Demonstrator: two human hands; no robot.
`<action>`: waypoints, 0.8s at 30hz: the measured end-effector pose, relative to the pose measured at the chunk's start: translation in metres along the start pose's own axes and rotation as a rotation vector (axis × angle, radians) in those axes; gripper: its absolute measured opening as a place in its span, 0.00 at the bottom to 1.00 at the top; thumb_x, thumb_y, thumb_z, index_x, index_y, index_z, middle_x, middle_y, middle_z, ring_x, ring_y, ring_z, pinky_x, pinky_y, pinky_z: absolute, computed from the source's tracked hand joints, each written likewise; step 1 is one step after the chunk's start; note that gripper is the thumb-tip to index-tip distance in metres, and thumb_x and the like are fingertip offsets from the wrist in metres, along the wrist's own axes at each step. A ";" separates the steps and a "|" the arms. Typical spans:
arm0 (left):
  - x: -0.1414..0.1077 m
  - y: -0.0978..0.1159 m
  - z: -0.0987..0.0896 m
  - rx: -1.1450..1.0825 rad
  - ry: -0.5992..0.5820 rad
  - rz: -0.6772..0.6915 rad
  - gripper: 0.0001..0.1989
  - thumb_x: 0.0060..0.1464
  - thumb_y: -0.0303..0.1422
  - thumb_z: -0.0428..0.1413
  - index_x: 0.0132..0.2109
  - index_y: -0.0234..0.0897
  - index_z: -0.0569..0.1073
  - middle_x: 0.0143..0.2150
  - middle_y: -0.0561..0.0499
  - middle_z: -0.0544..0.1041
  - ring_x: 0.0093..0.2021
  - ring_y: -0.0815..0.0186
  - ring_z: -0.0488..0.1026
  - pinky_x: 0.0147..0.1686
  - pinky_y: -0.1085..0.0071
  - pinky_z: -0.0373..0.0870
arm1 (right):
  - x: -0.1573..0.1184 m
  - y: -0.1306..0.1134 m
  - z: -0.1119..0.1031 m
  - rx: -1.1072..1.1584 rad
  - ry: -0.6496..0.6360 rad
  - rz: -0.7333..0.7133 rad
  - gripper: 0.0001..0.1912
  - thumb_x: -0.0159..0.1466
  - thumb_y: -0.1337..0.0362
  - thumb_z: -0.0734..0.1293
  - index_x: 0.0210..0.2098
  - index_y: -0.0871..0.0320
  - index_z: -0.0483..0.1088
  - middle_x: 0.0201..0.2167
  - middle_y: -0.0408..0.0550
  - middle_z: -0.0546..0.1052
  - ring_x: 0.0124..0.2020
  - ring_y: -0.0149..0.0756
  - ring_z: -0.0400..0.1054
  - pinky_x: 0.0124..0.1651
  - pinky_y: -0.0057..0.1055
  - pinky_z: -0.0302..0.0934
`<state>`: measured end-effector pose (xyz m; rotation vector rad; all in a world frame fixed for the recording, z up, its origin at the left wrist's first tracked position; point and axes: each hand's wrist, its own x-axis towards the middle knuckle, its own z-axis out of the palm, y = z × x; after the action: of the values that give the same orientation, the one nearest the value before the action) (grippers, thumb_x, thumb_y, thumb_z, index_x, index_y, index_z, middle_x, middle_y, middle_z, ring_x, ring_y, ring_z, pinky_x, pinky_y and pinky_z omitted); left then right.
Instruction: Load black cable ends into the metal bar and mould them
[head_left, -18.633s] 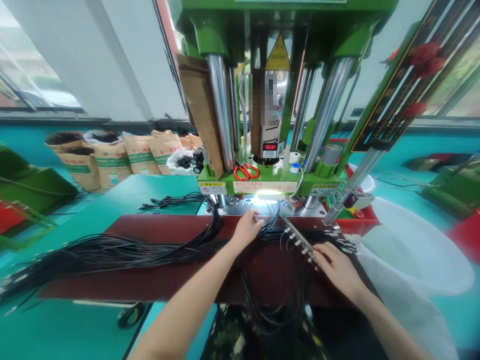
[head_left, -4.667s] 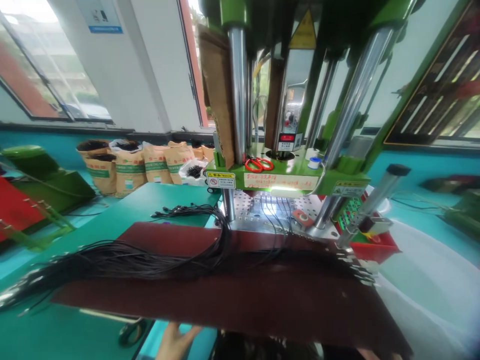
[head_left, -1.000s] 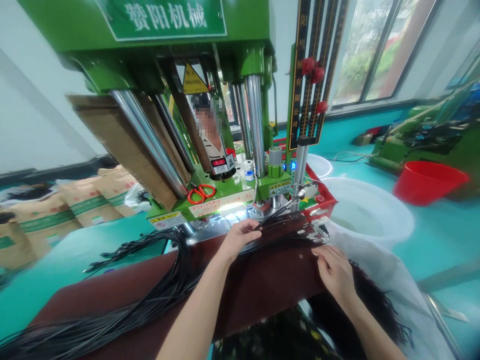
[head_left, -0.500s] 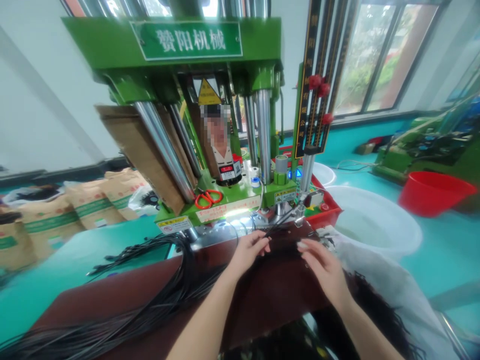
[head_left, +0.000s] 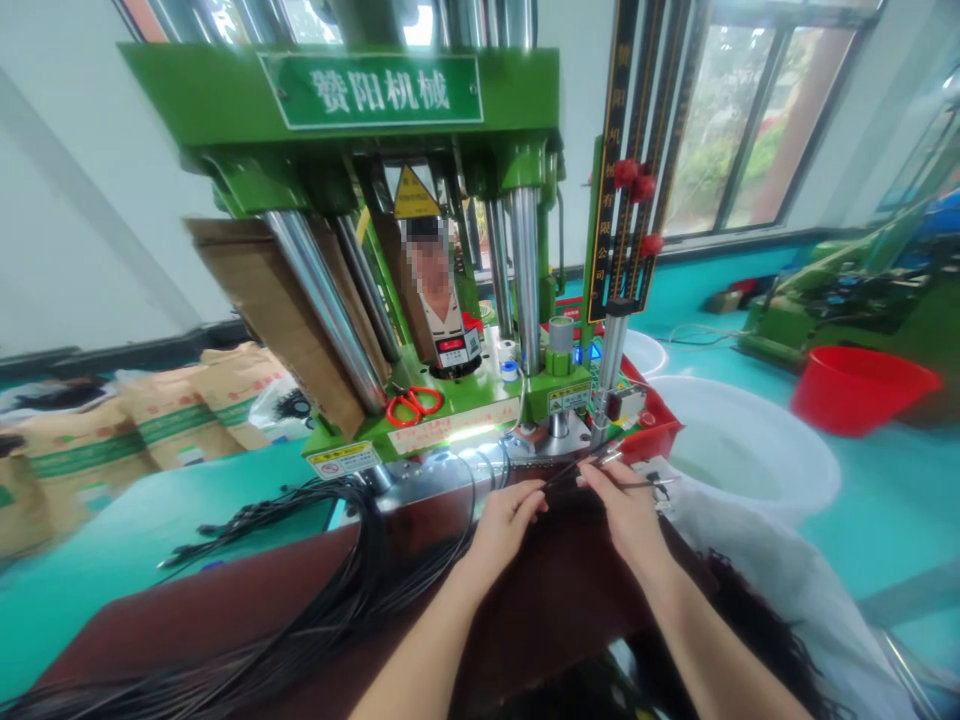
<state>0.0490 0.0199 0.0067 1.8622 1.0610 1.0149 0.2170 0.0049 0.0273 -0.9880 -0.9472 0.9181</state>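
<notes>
My left hand (head_left: pixel 504 525) pinches a thin black cable (head_left: pixel 561 476) in front of the machine's metal bed. The cable slants up to the right toward my right hand (head_left: pixel 626 515), whose thumb and fingers are closed on it. A dark thin piece with a shiny tip (head_left: pixel 664 484) sticks out to the right past my right fingers; I cannot tell whether it belongs to the same cable. A long bundle of black cables (head_left: pixel 367 570) lies over the brown tabletop (head_left: pixel 187 590) to the left of my hands.
A green press (head_left: pixel 337 130) with steel columns stands ahead. Orange-handled scissors (head_left: pixel 414 404) lie on its lower plate. At right are a red tray (head_left: pixel 660 425), a white tub (head_left: pixel 787 450) and a red bucket (head_left: pixel 855 390). A person sits behind the press; paper sacks (head_left: pixel 176 410) stand left.
My right hand has moved up and left, its fingers closing on the cable near my left hand. My left hand has shifted slightly down. The view has tilted a little.
</notes>
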 end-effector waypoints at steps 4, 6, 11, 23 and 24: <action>-0.002 0.000 0.002 0.141 0.048 0.064 0.18 0.58 0.39 0.44 0.47 0.38 0.73 0.33 0.48 0.77 0.29 0.67 0.71 0.32 0.71 0.67 | 0.004 0.010 -0.001 0.165 0.074 0.041 0.05 0.51 0.63 0.71 0.25 0.59 0.74 0.23 0.43 0.73 0.27 0.33 0.65 0.34 0.32 0.60; -0.002 0.002 0.002 0.202 0.053 0.114 0.17 0.58 0.38 0.45 0.48 0.39 0.73 0.37 0.47 0.78 0.32 0.65 0.73 0.35 0.70 0.68 | 0.005 0.014 -0.002 0.257 0.111 0.069 0.05 0.50 0.65 0.72 0.22 0.59 0.72 0.21 0.42 0.72 0.26 0.32 0.64 0.33 0.31 0.60; -0.004 0.005 0.002 0.314 0.082 0.191 0.16 0.58 0.35 0.45 0.48 0.40 0.72 0.39 0.47 0.77 0.38 0.63 0.74 0.40 0.69 0.69 | 0.006 0.018 -0.002 0.412 0.205 0.067 0.08 0.48 0.68 0.73 0.18 0.59 0.70 0.19 0.40 0.70 0.24 0.29 0.63 0.32 0.29 0.60; -0.002 0.003 0.009 0.451 0.146 0.388 0.11 0.58 0.30 0.47 0.44 0.34 0.72 0.33 0.48 0.77 0.33 0.68 0.74 0.33 0.74 0.71 | 0.020 0.013 -0.017 0.578 0.411 0.041 0.10 0.42 0.63 0.76 0.21 0.59 0.72 0.18 0.39 0.72 0.21 0.26 0.64 0.28 0.25 0.62; -0.002 0.002 0.010 0.451 0.152 0.385 0.11 0.58 0.30 0.47 0.44 0.34 0.72 0.34 0.47 0.77 0.33 0.68 0.74 0.33 0.74 0.71 | 0.021 0.014 -0.019 0.554 0.409 0.015 0.10 0.43 0.62 0.75 0.20 0.60 0.72 0.17 0.39 0.71 0.21 0.26 0.64 0.28 0.25 0.61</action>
<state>0.0576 0.0154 0.0043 2.4565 1.1110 1.2232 0.2384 0.0233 0.0137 -0.6653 -0.3097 0.8798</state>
